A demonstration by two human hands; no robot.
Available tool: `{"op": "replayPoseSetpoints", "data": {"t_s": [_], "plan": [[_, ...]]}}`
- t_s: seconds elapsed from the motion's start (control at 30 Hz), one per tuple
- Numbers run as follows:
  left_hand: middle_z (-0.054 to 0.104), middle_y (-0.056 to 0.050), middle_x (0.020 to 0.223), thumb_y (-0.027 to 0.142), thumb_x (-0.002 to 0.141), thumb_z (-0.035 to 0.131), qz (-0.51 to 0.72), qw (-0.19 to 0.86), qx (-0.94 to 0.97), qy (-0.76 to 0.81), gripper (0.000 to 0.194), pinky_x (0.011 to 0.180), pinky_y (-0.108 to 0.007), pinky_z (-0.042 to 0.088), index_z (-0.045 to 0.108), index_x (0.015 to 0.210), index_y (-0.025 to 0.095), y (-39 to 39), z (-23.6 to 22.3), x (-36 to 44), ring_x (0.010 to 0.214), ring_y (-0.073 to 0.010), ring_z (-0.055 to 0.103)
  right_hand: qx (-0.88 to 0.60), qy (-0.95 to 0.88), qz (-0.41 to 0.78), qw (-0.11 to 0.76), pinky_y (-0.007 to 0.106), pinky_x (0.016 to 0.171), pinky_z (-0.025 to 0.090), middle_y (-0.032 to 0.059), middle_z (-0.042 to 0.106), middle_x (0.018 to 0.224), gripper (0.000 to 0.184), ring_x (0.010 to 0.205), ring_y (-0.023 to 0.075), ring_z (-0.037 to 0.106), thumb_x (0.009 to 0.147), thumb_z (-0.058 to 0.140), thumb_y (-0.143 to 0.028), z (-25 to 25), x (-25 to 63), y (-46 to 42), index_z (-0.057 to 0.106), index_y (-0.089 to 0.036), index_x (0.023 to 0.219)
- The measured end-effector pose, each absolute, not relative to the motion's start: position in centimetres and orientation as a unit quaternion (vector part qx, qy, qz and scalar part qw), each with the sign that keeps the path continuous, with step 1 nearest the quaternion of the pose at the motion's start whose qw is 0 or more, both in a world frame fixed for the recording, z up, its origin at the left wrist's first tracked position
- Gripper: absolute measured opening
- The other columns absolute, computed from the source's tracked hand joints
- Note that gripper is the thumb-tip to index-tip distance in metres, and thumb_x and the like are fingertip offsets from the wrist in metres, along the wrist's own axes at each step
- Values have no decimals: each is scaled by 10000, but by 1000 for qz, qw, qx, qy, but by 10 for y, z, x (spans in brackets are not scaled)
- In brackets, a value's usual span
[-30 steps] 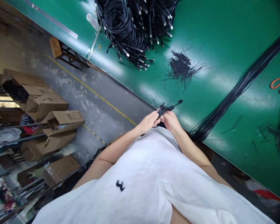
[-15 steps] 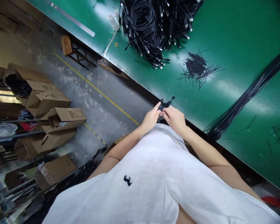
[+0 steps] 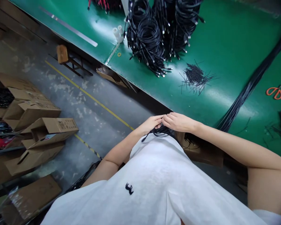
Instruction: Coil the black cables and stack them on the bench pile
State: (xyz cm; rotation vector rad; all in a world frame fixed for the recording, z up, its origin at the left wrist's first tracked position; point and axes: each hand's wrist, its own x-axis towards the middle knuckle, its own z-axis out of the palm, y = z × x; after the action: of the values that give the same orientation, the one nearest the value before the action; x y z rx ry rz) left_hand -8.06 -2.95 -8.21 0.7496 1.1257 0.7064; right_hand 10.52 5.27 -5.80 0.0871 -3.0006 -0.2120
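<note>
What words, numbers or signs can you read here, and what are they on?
None can be read for sure.
Open cardboard box: dark printed marks on a flap, too small and blurred to read.
White shirt: a little dark animal-shaped badge, a picture with no letters I can see.
Metal strip on the green table: no marks I can make out.
Coiled cable: no writing I can see.

Head-worn view, facing forward and down (fairly near), over shirt (image 3: 152,168), table (image 3: 224,47)
</note>
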Motion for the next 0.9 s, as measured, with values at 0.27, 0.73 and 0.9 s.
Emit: {"op": "replayPoseSetpoints", "data": {"t_s": [0.27,0.73,0.9], "plan": [[457,55,571,337,842,610,326,743,321,488,220,514,-209,267,638,872,121,-33,-88,-76,529,-70,373,-39,-996,-56,-50,338,596,241,94,570,750,343,681,179,491,961,334,-32,-47,92,33,635,-97,809],[713,-71,1157,83,794,571,221,564,610,511,561,1023,-388,448,588,1337,222,38,-107,-74,1114,-231,628,-314,-923,116,-192,264,649,442,181,693,993,274,871,221,684,946,413,-133,-49,84,80,656,-67,1055],[685,-162,974,273,912,568,94,214,738,633,189,956,-501,448,694,954,139,61,-108,-40,1048,-326,605,-351,-915,87,-179,272,639,456,168,668,986,265,875,225,682,958,385,-141,-70,99,99,627,-94,1054]]}}
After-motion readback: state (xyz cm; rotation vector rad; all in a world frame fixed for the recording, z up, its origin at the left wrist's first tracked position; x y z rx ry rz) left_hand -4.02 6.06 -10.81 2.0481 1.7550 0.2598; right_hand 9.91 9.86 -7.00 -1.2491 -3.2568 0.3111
